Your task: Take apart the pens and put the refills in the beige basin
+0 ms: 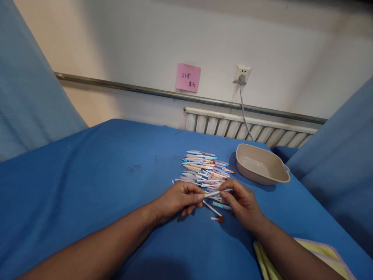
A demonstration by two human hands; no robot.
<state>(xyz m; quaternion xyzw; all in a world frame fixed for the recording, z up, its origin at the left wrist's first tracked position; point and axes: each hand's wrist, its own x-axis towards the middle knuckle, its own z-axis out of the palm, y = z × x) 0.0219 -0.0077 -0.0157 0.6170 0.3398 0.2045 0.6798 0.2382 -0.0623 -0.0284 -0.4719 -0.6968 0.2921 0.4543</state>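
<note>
At near right lies a towel (322, 249). Left hand (183, 197) and right hand (242, 201) pinch one pen (213, 193) between them, near the loose pens (201, 167) on the blue cloth (99, 175). Basin (253, 171) stands right of these; wall (131, 39) beyond bears a pink note (188, 79).

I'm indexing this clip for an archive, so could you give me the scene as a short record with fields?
Left hand: pinching one end of a slim pale pen
Right hand: holding the same pen toward its other end
Pens: many, in a loose pile beyond and beneath the hands
Surface: blue cloth
Right side: beige basin beyond the right hand; yellow cloth nearer
Wall: pink note, socket with plugged-in cord
</note>
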